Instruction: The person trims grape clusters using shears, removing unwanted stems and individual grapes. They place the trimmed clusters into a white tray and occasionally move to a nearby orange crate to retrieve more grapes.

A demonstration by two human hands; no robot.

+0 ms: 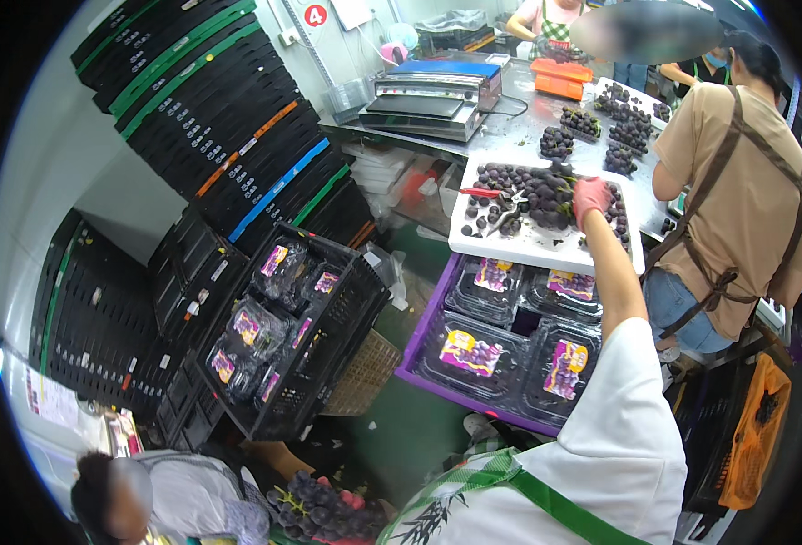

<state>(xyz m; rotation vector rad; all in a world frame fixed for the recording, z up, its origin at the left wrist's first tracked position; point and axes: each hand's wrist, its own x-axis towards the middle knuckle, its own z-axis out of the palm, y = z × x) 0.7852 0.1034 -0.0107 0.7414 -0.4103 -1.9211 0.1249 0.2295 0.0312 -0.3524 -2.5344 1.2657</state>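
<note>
My right hand [590, 199], in a pink glove, grips the side of a dark grape bunch [552, 194] in a white foam tray [544, 253]. Loose grapes lie around it, and red-handled snips [506, 202] rest at the tray's left. Below the tray, a purple crate [435, 394] holds clear lidded boxes [470, 353] with grape labels. At the bottom, reddish-pink gloved fingers [352, 501] touch a large grape bunch [319, 507]; whether these are my left hand's or a co-worker's, I cannot tell.
A film-wrapping machine [428, 99] and an orange basket [559, 78] stand on the steel table [510, 129]. Co-workers are at right [728, 191], behind the table and at lower left [190, 501]. A black crate [305, 402] of packed boxes and tall black crate stacks [210, 122] stand left.
</note>
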